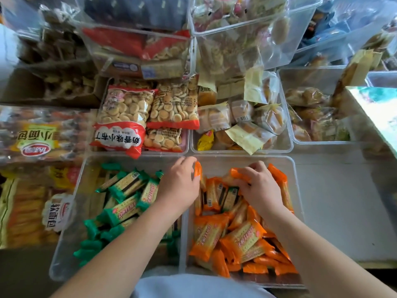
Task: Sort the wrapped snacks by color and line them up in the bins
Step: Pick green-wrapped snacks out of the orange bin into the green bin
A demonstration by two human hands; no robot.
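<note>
Above the two nearest clear bins, the hands are apart. The left hand [178, 183] pinches an orange packet [197, 171] upright. The right hand [260, 187] grips a second orange packet [238, 175] in the right bin [223, 163] (a green stray [231, 197] lies between the hands). At nine o'clock, the left bin [64, 254] holds green packets [126, 183]. At twelve o'clock are biscuit bags [126, 112].

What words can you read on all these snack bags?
"奶香味小布丁": upside down on the red biscuit bag.
"小面包": on the yellow label of the long bread bag.
"软面包": on the white label of the lower-left bread bag.
Too blurred to read: the green wrappers, the orange wrappers, the red oval logos and all small print.
</note>
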